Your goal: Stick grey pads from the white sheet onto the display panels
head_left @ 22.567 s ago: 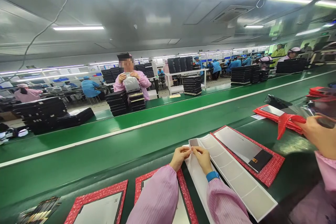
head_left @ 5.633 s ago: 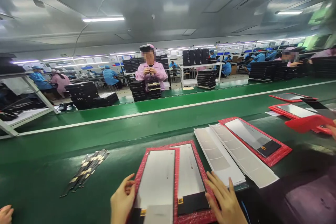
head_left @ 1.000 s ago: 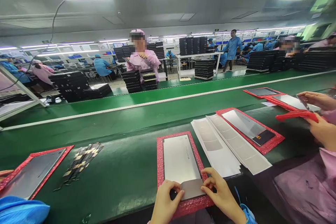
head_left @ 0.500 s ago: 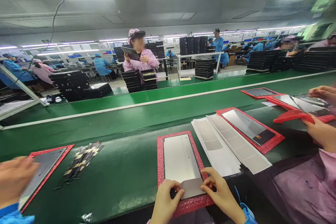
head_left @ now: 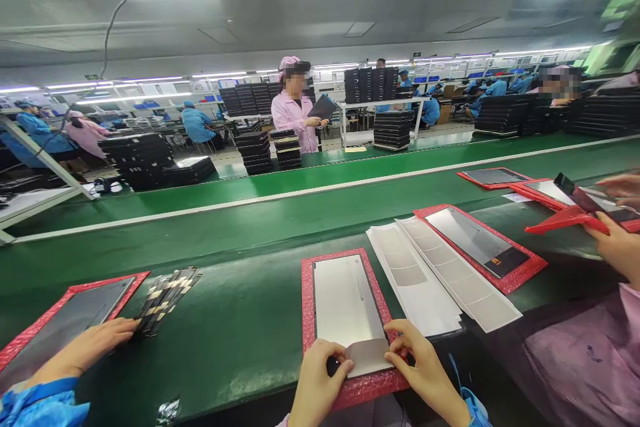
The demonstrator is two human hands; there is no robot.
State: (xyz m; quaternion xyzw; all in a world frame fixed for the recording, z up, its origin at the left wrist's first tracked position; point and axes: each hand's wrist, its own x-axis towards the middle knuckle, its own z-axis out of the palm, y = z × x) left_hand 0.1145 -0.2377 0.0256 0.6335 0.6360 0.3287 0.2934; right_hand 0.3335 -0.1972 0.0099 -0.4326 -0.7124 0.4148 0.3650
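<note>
The person's left hand [head_left: 317,387] and right hand [head_left: 425,370] run off the bottom edge of the picture at the forearms, and together they hide the lower end of the panel [head_left: 345,303] and parts of the grey film tab [head_left: 367,357]. The print on the panel is too small to read. At the lower left corner, a co-worker's blue sleeve [head_left: 40,407] is cut off by the frame. At the right edge, a second co-worker's hands [head_left: 613,247] are cut off and partly cover a dark slab [head_left: 583,193]. The strips in the bundle [head_left: 167,300] are too small to tell apart, and so is the scrap [head_left: 167,411] at the near edge of the bench [head_left: 225,293].
</note>
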